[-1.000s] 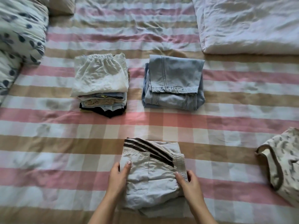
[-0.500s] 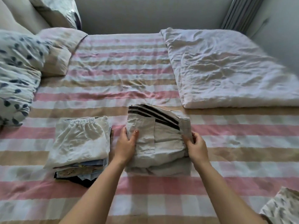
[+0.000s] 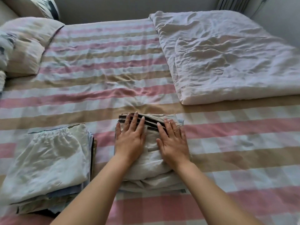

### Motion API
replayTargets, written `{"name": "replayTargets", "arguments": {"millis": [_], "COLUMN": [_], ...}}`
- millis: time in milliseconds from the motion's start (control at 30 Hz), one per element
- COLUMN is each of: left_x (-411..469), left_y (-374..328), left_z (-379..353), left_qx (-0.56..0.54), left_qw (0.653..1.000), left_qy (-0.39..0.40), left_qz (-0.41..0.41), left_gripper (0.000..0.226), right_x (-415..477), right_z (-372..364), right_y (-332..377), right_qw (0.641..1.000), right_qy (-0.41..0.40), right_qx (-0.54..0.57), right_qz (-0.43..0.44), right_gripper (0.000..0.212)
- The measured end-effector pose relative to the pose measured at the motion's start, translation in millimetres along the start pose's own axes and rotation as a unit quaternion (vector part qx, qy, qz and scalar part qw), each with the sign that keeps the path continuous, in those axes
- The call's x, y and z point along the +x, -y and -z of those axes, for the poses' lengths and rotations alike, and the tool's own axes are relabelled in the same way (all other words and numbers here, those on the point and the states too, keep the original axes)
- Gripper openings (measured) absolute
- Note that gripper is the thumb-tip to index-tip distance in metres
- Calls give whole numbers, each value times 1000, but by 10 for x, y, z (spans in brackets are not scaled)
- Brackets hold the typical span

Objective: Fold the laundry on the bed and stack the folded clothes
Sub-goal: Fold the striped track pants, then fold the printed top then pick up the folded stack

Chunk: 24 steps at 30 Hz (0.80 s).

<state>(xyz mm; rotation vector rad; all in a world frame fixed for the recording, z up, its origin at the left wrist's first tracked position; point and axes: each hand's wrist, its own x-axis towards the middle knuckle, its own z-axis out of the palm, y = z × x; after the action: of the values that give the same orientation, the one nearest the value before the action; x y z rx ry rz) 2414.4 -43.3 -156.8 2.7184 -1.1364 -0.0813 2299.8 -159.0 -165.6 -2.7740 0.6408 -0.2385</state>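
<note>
We are reaching in from the bottom of the view, both forearms bare and cut off there. Toward the near left of the bed point(image 3: 97, 75) a stack of folded clothes point(image 3: 47, 159) is sitting, with a pale elastic-waisted piece on top. The layers beneath are showing only as thin, blurred blue and dark edges, and its near corner is running out of view.

Just right of it, across a narrow strip of sheet, the folded beige garment point(image 3: 151, 169) with dark stripes is lying near the middle of the bed. Our left hand point(image 3: 131, 140) is pressing its left half, straight fingers reaching over the stripes. Our right hand point(image 3: 172, 143) is pressing the right half. Each grip is fully open, palm flat on the cloth, holding nothing. The hands are hiding much of the pocket. Slivers of light blue fabric are peeking out beneath the garment; we cannot tell what they belong to.

Farther off, a crumpled white duvet point(image 3: 227, 59) is lying toward the far right corner, its right side cut off. Pillows point(image 3: 24, 46) at the far left edge are blurring out of view.
</note>
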Motion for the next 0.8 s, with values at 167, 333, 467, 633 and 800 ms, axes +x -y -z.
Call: {"name": "replayTargets", "arguments": {"millis": [167,333,467,633,800], "left_x": [180,179,28,-506,-474], "left_y": [184,189,66,1,-14], "left_z": [-440,-486,-260,-232,-265], "left_qx": [-2,-7,16,23,52], "left_qw": [998,998,995,991,977], "left_qy": [58,47,90,126,202], "left_qz": [32,36,41,29,36], "left_gripper": [61,62,69,78,95], "right_x": [134,164,-1,-532,-538], "right_z": [-415,-449,-262,-263,-349], "right_y": [-233,-208,-135,-109,-153], "right_qw": [996,995,993,990,980], "right_qy": [70,83,94,109,160], "right_qx": [-17,-29,-36,-34,-38], "right_qz": [-48,-57,-65,-86,-115], "right_gripper": [58,58,64,75,77]}}
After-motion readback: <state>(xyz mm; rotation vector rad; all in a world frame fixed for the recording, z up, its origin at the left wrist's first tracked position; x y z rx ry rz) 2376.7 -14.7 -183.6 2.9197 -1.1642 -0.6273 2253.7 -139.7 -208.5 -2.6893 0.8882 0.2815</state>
